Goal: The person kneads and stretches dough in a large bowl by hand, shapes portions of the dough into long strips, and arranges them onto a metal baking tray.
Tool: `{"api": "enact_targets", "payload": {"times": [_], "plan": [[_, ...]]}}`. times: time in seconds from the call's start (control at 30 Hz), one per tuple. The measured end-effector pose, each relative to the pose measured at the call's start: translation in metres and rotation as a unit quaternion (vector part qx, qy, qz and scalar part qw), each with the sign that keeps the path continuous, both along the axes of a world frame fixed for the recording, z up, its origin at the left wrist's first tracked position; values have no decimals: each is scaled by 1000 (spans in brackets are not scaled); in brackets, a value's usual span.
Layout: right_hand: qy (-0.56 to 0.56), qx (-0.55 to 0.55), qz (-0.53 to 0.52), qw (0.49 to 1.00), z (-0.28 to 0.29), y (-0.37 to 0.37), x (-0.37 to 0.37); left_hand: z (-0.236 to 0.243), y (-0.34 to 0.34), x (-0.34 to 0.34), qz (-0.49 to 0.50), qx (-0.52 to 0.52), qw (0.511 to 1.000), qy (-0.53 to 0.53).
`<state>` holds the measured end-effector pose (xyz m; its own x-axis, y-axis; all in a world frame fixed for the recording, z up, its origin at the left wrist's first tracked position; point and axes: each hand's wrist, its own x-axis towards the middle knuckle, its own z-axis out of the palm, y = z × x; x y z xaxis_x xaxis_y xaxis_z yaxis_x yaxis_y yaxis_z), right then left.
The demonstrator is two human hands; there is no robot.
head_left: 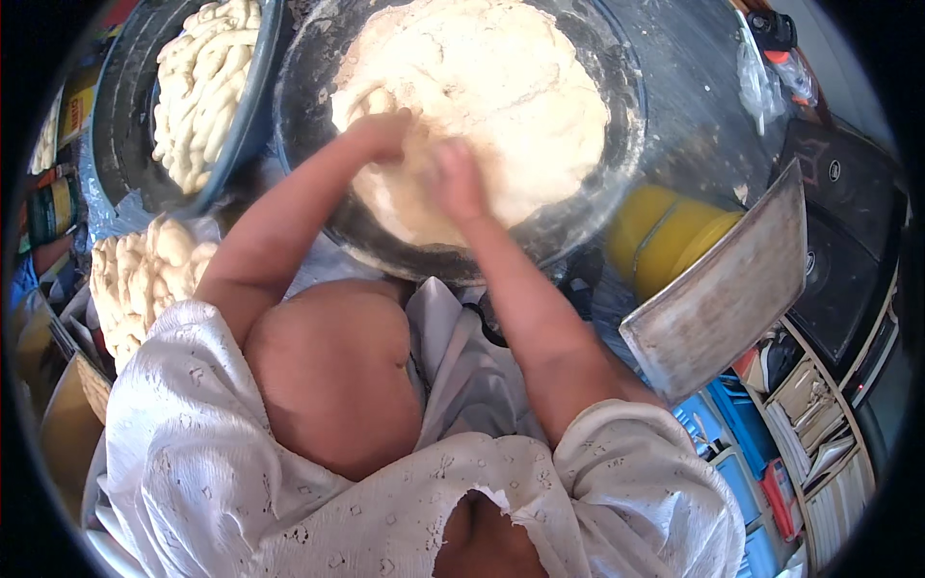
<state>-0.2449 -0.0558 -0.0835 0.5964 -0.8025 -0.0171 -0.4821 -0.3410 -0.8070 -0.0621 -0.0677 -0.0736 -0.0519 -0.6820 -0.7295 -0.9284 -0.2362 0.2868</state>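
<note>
A broad mass of pale, floury dough [511, 106] fills most of a large dark basin [621, 125] in front of me. My left hand [383, 135] is at the dough's near left part, its fingers curled down into it beside a raised fold. Close to its right, my right hand [455, 183] is smeared by motion over a loose, tan, floury patch [421, 164]. How its fingers are set cannot be made out. Both forearms reach forward over the basin's near rim.
At the far left, a second dark tub [120, 125] holds thick dough strands [204, 91]. More dough strands [145, 275] lie beside my left arm. To the right stand a yellow bucket [655, 231], a tilted worn board [727, 299], a black case [843, 241] and blue trays [742, 433].
</note>
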Motion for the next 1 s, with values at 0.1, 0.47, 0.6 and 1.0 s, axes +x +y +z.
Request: {"api": "enact_targets", "payload": {"times": [0.1, 0.47, 0.6, 1.0], "plan": [[215, 15, -108, 971, -11, -51, -37, 9, -8, 18, -31, -21, 999, 24], [483, 19, 6, 875, 29, -184, -74, 30, -36, 21, -26, -162, 983, -81], [501, -42, 69, 862, 25, -182, -85, 21, -34, -13, -19, -251, 963, 95], [435, -172, -14, 884, 15, -156, -105, 15, -20, -47, -67, -166, 968, 176]]}}
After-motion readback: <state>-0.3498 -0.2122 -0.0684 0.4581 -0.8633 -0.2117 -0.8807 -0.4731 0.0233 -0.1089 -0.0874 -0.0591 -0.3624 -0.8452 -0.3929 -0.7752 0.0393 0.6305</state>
